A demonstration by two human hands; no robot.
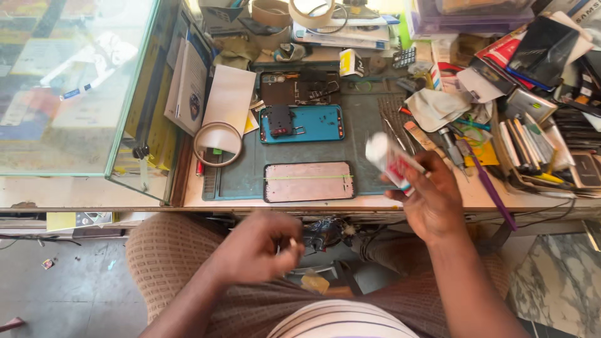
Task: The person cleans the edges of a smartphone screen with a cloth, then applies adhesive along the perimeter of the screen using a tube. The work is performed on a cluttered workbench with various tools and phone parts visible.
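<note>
Cluttered repair bench at frame centre holds an opened blue phone (pixel 302 123) and a separated pink panel (pixel 309 181), while the right hand (pixel 432 203) clamps a white tube (pixel 389 163) and the left hand (pixel 253 247) pinches something small, seemingly its cap, glue apparently not yet applied.

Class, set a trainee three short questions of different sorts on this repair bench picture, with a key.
1. True or false: the right hand holds a white tube.
2. Which lies nearest the bench's front edge on the work mat? A the pink phone frame; B the blue phone frame; C the tape roll.
3. Fill in: the left hand is over the person's ____.

Key: 1 true; 2 A; 3 lap.
</note>
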